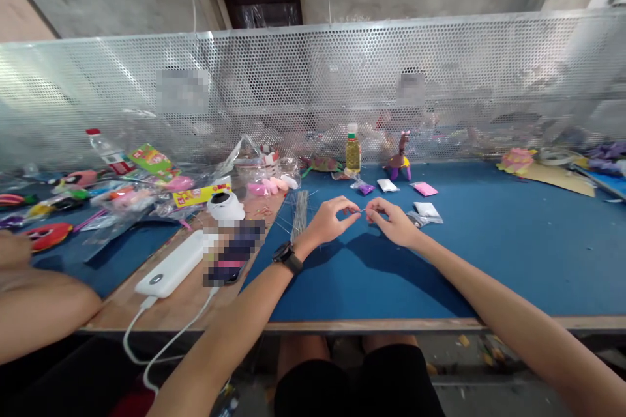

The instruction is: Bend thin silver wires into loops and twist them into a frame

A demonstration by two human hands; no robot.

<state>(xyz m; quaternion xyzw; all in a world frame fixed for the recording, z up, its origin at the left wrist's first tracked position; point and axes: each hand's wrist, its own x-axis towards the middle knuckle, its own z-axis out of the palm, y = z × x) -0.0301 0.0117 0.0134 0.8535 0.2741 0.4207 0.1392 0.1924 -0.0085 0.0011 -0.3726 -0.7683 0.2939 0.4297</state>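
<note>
Faint wire [363, 210] between left hand [328, 221], right hand [395, 221]

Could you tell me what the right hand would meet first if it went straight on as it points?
Probably the left hand: the right hand points left at it along the thin wire both pinch.

The light is bright and even; the left hand [328, 221] and right hand [394, 223] throw a soft shadow on the blue table [513, 260]. The metal screen [73, 98] glares at left, and the edges bend
</note>
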